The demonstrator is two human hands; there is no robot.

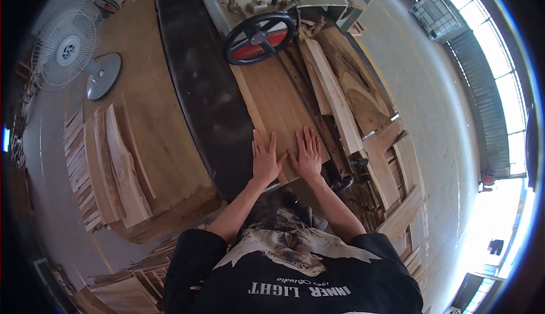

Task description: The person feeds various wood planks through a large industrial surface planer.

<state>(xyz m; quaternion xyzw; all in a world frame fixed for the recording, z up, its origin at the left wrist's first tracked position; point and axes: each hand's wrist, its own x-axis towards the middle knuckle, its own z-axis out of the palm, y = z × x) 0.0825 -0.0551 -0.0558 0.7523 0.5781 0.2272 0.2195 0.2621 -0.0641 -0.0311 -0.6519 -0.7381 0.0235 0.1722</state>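
Both hands lie palm down on a flat wooden board (278, 98) on the machine bed, near its front end. My left hand (265, 158) rests at the board's left side, over a lighter strip, with its fingers stretched forward. Beside it, on the right, my right hand (306, 154) lies flat with its fingers spread; the two thumbs nearly touch. Neither hand grips anything. The board's far end runs under the machine, beside a black handwheel (259, 38) with a red part behind it.
A long dark table surface (196, 70) lies left of the board. Farther left are a fan (69, 51) and stacked planks (116, 161). To the right, a long pale timber (332, 95) lies beside a wide slab (360, 81) and more boards (400, 215).
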